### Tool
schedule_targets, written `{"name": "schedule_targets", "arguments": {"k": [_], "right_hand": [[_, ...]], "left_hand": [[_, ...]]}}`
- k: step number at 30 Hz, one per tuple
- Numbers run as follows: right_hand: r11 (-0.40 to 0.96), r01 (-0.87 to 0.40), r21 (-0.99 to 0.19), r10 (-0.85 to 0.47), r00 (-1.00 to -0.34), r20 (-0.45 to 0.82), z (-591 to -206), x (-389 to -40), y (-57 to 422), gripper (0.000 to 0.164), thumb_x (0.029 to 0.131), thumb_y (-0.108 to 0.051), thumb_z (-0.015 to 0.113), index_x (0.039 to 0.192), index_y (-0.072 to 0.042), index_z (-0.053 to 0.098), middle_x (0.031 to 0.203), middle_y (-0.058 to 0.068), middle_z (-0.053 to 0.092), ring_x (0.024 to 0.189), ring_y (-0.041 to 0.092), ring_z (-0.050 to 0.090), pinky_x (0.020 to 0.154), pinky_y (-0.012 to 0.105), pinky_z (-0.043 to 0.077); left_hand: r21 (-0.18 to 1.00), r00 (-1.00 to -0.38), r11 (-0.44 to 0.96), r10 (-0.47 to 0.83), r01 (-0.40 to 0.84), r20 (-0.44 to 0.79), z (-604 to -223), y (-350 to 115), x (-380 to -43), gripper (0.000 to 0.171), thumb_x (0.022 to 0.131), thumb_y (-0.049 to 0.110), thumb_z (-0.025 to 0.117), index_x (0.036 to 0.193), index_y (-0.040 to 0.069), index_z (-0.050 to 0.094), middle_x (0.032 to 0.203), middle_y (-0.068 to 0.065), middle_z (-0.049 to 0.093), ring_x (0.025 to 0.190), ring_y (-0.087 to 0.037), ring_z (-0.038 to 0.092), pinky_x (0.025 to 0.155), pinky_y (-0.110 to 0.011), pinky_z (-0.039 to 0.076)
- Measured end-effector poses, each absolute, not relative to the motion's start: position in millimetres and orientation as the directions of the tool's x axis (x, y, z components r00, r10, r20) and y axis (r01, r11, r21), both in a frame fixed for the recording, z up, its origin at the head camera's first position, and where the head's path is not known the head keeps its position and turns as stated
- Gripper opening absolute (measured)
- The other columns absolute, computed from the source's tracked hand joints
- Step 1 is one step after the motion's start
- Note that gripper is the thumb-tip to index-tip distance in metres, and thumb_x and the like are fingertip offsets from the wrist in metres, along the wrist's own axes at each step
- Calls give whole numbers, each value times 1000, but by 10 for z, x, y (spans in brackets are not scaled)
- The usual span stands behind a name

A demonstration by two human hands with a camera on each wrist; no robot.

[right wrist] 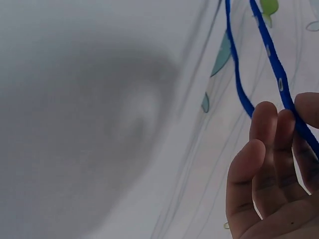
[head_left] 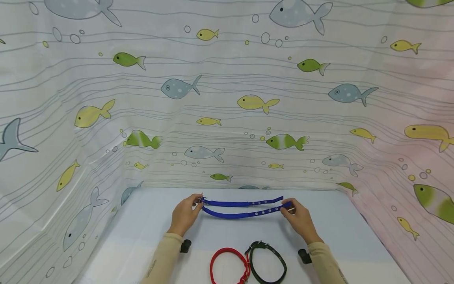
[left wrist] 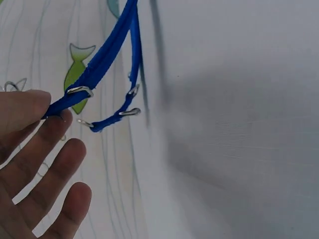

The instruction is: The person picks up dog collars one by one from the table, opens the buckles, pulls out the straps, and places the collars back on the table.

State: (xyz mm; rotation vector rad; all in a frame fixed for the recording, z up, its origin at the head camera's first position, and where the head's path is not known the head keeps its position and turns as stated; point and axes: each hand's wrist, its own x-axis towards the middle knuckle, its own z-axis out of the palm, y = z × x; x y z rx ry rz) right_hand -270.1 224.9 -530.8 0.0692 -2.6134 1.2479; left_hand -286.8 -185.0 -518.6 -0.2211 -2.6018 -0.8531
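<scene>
A near blue collar is stretched lengthwise in the air between the two hands, toward the worktop's far edge. The left hand pinches it by its buckle end between thumb and forefinger, the other fingers spread; the right hand pinches its punched end, other fingers slightly bent. A far blue collar runs alongside; its metal fittings show just beyond the left fingertips, and which fingers support it I cannot tell. Toward the near edge of the worktop, around its middle, lie a red collar and, right beside it, a dark green collar, both closed into loops. Beige sleeves cover the forearms, with a black wrist camera showing by the left wrist. Past the far edge and both side edges rises a fish-printed sheet, pinkish at right.
</scene>
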Motion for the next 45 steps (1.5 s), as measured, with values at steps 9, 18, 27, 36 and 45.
{"name": "schedule_targets", "arguments": {"k": [9,18,27,36,45], "right_hand": [[676,-80,-732,72,-982,174,-5403,-2751,2333,29,95,-20,72,120,-8,64,96,7,67,84,19,62,67,31,49],[729,51,-683,135,-988,70,-5408,-2745,2381,53,94,-28,71,136,-4,52,89,6,65,71,19,56,60,32,44],[748,-32,-663,95,-983,156,-5222,-2640,2297,46,97,-30,69,135,-9,56,89,3,61,72,16,55,58,30,43],[649,-470,-598,-451,-871,195,-5184,-2466,1968,25,96,-21,72,120,-15,68,104,-2,67,90,11,61,77,39,54],[657,-442,-611,-556,-831,2,-5373,-2414,1844,26,94,-29,75,116,-15,72,95,-8,63,83,8,56,69,28,50]], "left_hand": [[487,-926,852,-5,193,377,-5328,-1950,-2968,28,90,17,78,117,11,73,95,-2,75,88,-27,70,74,-45,54],[477,-950,872,-44,115,309,-5362,-1975,-2933,31,90,18,76,118,5,72,92,-4,75,86,-29,69,72,-46,54],[478,-956,874,-60,89,288,-5326,-2031,-2877,43,91,25,75,128,4,67,108,-11,74,101,-37,68,83,-52,53],[488,-939,865,-64,116,338,-5158,-2007,-2771,42,91,26,76,129,7,67,111,-11,73,103,-35,65,85,-51,52],[464,-884,858,-28,218,467,-4897,-1804,-2520,34,92,24,76,123,11,71,106,-4,74,96,-27,66,79,-44,53]]}}
